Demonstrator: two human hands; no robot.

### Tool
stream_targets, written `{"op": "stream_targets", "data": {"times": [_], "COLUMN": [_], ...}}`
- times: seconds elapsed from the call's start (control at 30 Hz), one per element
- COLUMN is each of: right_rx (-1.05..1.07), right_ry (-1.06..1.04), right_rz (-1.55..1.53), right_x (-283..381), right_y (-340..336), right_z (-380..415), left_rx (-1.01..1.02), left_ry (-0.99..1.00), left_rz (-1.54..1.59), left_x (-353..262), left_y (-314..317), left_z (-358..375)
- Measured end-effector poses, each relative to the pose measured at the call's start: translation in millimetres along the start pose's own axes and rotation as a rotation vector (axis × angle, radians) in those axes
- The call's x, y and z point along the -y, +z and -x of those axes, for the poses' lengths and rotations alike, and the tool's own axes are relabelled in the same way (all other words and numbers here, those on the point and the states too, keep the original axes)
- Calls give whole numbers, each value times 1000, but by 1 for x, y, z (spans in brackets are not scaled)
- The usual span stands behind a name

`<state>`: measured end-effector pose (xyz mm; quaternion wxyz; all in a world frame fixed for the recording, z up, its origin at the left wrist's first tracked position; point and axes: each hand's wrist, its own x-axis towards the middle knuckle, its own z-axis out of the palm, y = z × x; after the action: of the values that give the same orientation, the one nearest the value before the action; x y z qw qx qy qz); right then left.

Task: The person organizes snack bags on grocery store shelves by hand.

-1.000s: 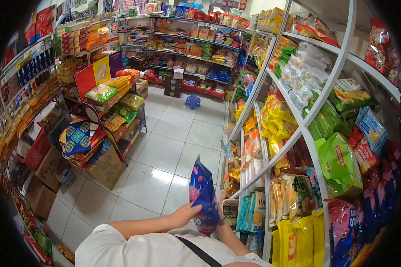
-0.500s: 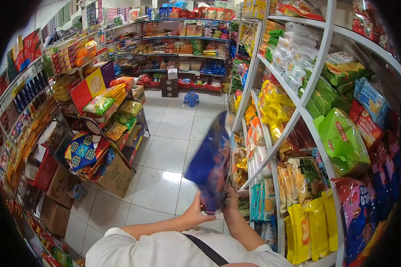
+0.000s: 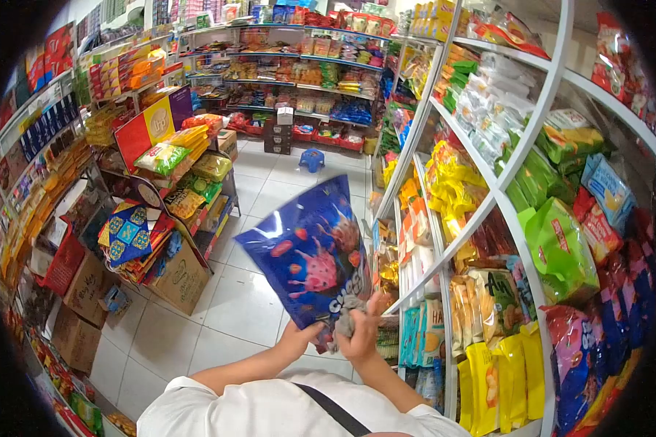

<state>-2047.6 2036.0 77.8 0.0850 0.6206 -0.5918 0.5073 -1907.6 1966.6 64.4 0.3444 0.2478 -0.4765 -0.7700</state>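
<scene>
A large blue snack bag [image 3: 310, 251] with a pink splash and strawberry pictures is held up in front of me, tilted, its broad printed face toward me. My left hand [image 3: 297, 344] grips its lower left corner, fingers partly hidden by the bag. In my right hand [image 3: 362, 333] is a bunched grey cloth [image 3: 348, 315], which lies against the lower right part of the bag and covers some of its lettering. Similar blue and pink bags [image 3: 574, 357] stand on the shelf at my right.
White metal shelving [image 3: 504, 183] with diagonal bars runs close along my right, packed with bags. Yellow packs [image 3: 514, 375] sit low on it. At left are a snack display [image 3: 169, 156] and cardboard boxes [image 3: 178, 280]. A blue stool [image 3: 312, 159] stands on the tiled floor ahead.
The blue bag has turned from nearly edge-on to showing its broad face, its top swinging left. The grey cloth in my right hand has come into clear sight.
</scene>
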Motion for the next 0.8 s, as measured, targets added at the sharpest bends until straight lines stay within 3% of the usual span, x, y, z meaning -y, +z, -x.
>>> {"op": "stream_targets", "data": {"times": [0.1, 0.17, 0.23, 0.27, 0.3, 0.37, 0.4, 0.43, 0.47, 0.5, 0.57, 0.6, 0.67, 0.8], "right_rx": [246, 379, 368, 362, 355, 188, 214, 71, -63, -182, -60, -70, -69, -26], "right_ry": [-71, -147, -28, 34, 97, 178, 314, 402, 614, 1085, 990, 1127, 1198, 1169], "right_rz": [-31, -65, -124, -155, -189, -22, 132, 189, -105, -500, -611, -938, -1259, -1429], "right_x": [12, 12, 5, -1, -7, -38, -68, -104, -119, -156, -176, -174, -153, -110], "right_y": [1, 6, 7, 9, 12, 17, 17, 18, 10, 12, -6, -4, -2, 1], "right_z": [-5, -6, -7, -7, -6, -2, 5, 24, 27, 52, 68, 66, 69, 54], "left_rx": [-53, -2, 50, -77, -64, -40, -24, -30, -35, -37, 42, 72, 126, 50], "left_ry": [-311, -396, -488, -476, -465, -451, -481, -478, -476, -470, -480, -516, -592, -758], "left_rz": [251, 301, 344, 346, 317, 255, 236, 252, 268, 283, 401, 438, 500, 325], "left_x": [7, 8, 11, 16, 16, 9, 3, 4, 6, 8, 10, 11, 16, 9], "left_y": [-7, -11, -14, -11, -12, -14, -16, -19, -23, -26, -32, -36, -43, -36], "left_z": [3, 9, 18, 17, 17, 17, 18, 20, 21, 21, 22, 20, 20, 8]}}
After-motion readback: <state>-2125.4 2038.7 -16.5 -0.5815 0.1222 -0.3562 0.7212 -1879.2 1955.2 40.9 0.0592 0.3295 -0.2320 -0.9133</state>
